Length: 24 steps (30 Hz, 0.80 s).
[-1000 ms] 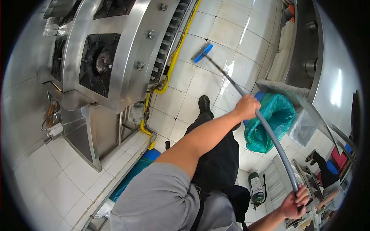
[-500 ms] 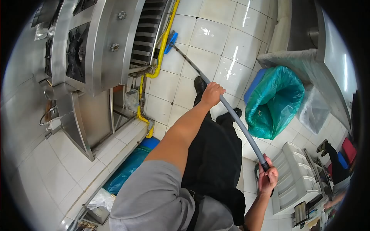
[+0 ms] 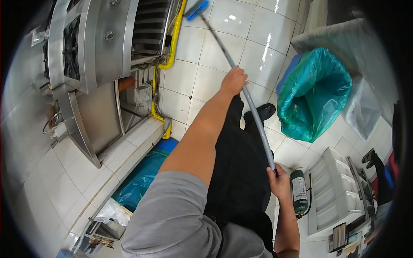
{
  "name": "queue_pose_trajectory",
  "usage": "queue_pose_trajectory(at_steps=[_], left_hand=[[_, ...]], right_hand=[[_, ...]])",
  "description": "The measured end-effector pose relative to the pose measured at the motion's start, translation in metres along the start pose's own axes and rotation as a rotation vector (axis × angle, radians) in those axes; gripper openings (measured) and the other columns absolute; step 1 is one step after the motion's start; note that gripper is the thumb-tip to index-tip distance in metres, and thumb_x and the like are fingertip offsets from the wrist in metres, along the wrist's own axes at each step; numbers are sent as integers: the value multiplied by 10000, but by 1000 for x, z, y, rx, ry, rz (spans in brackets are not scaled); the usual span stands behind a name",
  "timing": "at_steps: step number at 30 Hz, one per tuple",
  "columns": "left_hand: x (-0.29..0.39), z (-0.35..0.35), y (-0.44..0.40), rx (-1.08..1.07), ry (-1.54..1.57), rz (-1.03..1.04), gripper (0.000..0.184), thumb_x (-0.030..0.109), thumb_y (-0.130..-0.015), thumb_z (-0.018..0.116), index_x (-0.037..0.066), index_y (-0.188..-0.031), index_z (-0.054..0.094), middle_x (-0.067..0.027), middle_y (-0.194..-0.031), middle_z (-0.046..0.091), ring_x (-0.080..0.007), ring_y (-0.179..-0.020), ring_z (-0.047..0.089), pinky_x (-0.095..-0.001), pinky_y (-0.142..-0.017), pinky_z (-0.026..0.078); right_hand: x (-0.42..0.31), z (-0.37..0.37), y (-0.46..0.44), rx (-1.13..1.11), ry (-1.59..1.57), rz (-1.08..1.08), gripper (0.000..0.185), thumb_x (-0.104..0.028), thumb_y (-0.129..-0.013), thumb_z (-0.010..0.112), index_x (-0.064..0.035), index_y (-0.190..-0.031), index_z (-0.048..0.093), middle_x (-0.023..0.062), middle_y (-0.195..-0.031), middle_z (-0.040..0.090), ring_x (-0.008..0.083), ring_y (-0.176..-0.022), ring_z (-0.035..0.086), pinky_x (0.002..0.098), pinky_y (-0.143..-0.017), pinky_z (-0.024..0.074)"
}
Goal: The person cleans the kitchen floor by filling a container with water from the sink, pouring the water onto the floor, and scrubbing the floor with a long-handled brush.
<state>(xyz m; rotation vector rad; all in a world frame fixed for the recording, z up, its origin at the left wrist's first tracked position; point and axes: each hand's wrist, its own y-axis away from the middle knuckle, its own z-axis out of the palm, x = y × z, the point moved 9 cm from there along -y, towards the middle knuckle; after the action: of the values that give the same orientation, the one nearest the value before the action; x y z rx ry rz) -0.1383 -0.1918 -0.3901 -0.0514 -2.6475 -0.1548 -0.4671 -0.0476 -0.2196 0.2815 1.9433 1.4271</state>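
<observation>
A floor brush with a blue head (image 3: pixel 198 10) and a long grey pole (image 3: pixel 254 112) slants across the view. Its head lies on the wet tiles beside the yellow pipe, at the top. Partway along the pole, my left hand (image 3: pixel 234 81) is closed around it. Nearer my body, my right hand (image 3: pixel 280 181) grips the pole's dark top end, close to my right thigh. Some of its fingers are hidden behind the pole. Below the pole are my black trousers and one black shoe (image 3: pixel 266 112).
A bin with a green liner (image 3: pixel 297 122) stands right of the pole. On the left are a steel stove (image 3: pixel 109 56) and a yellow pipe (image 3: pixel 174 41) along the floor. A green fire extinguisher (image 3: pixel 299 191) stands at lower right. Another person's leg (image 3: pixel 380 178) shows far right.
The brush head has slid farther from me and slightly away from the yellow pipe. My right hand has come in toward my body with the pole's end. The fire extinguisher has come into view.
</observation>
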Motion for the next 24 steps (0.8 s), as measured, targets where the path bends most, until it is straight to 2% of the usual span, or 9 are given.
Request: queue_pose_trajectory(at_steps=[3, 7, 9, 13, 17, 18, 21, 22, 24], left_hand=[[3, -5, 33, -52, -11, -22, 236, 279, -794, 704, 53, -737, 673, -107, -832, 585, -302, -998, 553, -421, -948, 434], [47, -43, 42, 80, 44, -13, 300, 335, -761, 728, 54, -681, 659, -113, -781, 572, -322, -895, 559, -432, -872, 441], [92, -92, 19, 259, 121, 25, 325, 335, -758, 738, 53, -645, 623, -112, -737, 552, -324, -824, 552, -444, -825, 439], [192, -215, -41, 488, 330, 58, 361, 347, -769, 742, 59, -597, 609, -107, -700, 573, -317, -786, 549, -438, -790, 412], [261, -312, -67, 619, 472, 35, 370, 321, -802, 727, 75, -562, 589, -93, -642, 567, -303, -764, 552, -432, -771, 396], [274, -321, -64, 636, 493, 40, 370, 321, -802, 727, 75, -562, 589, -93, -642, 567, -303, -764, 552, -432, -771, 396], [312, -326, -51, 546, 659, 123, 383, 297, -843, 701, 85, -548, 578, -104, -633, 580, -312, -727, 554, -425, -742, 393], [316, -317, -46, 496, 724, 146, 389, 290, -856, 693, 87, -545, 576, -113, -627, 580, -314, -713, 552, -422, -731, 393], [300, -279, -44, 377, 816, 145, 384, 287, -865, 686, 63, -566, 601, -151, -650, 603, -371, -724, 585, -468, -702, 437]], right_hand=[[-28, -26, 21, 221, 147, -248, 297, -186, -912, 666, 46, -1097, 668, 14, -638, 574, 64, -519, 478, 254, -481, 369], [-29, -63, 75, 71, -107, -68, 262, -122, -867, 710, 38, -1073, 689, 49, -682, 638, 89, -579, 561, 255, -550, 442], [-43, -118, 128, 254, -183, 72, 222, -80, -864, 682, 33, -1054, 698, 52, -729, 661, 90, -558, 573, 244, -507, 456], [-124, -246, 268, 492, -376, -714, 475, -386, -936, 518, 38, -1127, 613, 304, -1173, 605, 261, -771, 677, 332, -593, 586], [-203, -307, 448, 675, -46, -1259, 470, -378, -952, 422, 18, -1152, 575, 350, -1307, 507, 343, -1027, 628, 348, -788, 538], [-278, -258, 475, 872, -10, -1445, 341, -300, -941, 442, -5, -986, 608, 281, -1085, 634, 284, -832, 650, 314, -769, 502], [-356, -222, 504, 619, 92, -1757, 383, -428, -874, 533, -71, -954, 646, 126, -826, 615, 263, -769, 602, 482, -731, 433], [-369, -219, 492, 152, 4, -1751, 282, -330, -901, 502, -68, -856, 597, 122, -766, 609, 230, -677, 573, 380, -674, 437], [-402, -183, 455, -10, 94, -1633, 191, -190, -910, 519, -55, -775, 527, 93, -663, 571, 188, -548, 524, 315, -542, 438]])
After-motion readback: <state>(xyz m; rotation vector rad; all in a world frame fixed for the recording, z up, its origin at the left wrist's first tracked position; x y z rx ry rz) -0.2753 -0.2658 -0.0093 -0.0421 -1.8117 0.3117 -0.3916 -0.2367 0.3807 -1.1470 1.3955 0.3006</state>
